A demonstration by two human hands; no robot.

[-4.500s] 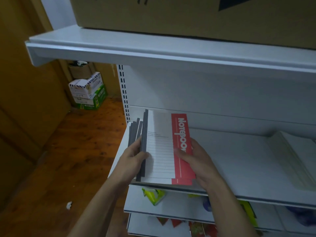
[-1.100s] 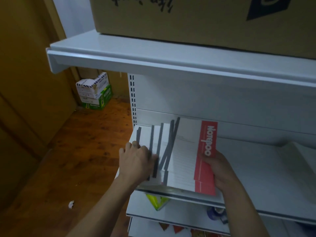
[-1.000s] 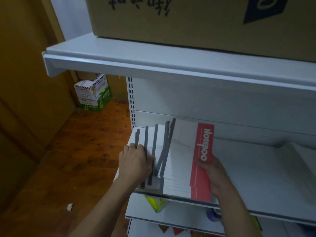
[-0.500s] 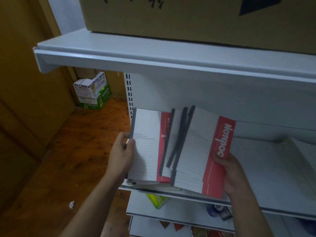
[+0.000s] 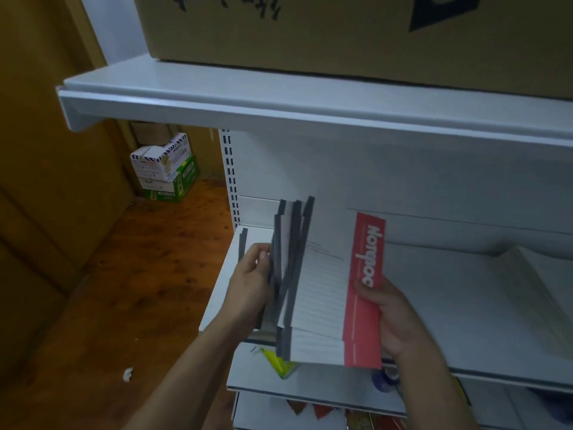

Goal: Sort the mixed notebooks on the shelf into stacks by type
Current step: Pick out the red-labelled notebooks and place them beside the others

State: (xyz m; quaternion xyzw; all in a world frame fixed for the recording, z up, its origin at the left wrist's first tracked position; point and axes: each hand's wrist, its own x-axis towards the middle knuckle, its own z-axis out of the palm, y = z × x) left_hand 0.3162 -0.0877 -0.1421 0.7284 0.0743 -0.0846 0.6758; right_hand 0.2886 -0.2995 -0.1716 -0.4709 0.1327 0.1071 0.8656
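Both hands grip fanned notebooks (image 5: pixel 322 283): left hand (image 5: pixel 252 283) spines, right hand (image 5: pixel 387 315) red edge.

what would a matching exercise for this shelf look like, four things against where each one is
Things:
1 cardboard box
2 fanned notebooks
3 pale paper stack
4 green and white cartons

Places:
A on the wooden floor
B held between the left hand and the right hand
C on the top shelf
D lying at the right of the lower shelf

Pairs: 1-C, 2-B, 3-D, 4-A
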